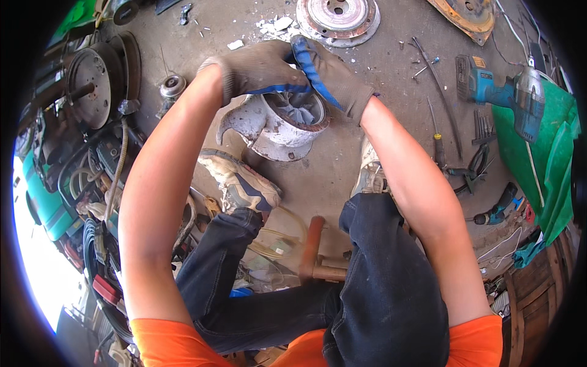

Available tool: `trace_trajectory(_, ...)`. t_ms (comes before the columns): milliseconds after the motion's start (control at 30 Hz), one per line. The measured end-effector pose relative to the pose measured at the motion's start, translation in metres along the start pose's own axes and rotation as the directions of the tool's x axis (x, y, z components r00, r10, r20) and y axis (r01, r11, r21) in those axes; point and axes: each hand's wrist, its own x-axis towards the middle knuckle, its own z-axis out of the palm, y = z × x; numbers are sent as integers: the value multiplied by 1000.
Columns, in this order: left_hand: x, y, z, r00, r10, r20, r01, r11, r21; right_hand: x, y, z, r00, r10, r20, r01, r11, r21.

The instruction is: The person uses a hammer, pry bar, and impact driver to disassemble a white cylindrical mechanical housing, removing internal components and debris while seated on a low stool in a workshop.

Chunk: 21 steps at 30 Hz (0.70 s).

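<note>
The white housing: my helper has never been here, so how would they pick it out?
On the grey floor, look beyond the two shoes to the gloved left hand and right hand. Directly below them in the picture is the housing, patchy white, with a curved spout toward the left. Unlike the flat disc farther off, it has a bladed fan wheel inside its open mouth.

A workshop, shown by the drill (500,205), pliers (471,174) and screwdriver (438,147).

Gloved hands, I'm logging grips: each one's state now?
Left hand: bent at the white housing's rim; grip unclear.
Right hand: bent, at its upper right; grip unclear.
</note>
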Motion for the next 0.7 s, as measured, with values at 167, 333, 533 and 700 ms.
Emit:
trace_trajectory(167,29,-5,29,980,118,160,-115,993,-31,-21,7,-17,921,-363,-143,362,932,-40)
trace_trajectory(333,37,-33,35,966,148,213,-77,948,-308,-177,26,-121,830,60,-555,46,983,175)
trace_trajectory(533,31,-31,39,974,112,198,-66,972,-225,-314,101,-140,572,574,-586,-819,442,-367)
trace_trajectory(700,30,-27,39,975,108,192,-70,978,-196,-301,142,-127,536,657,-531,-840,354,-411)
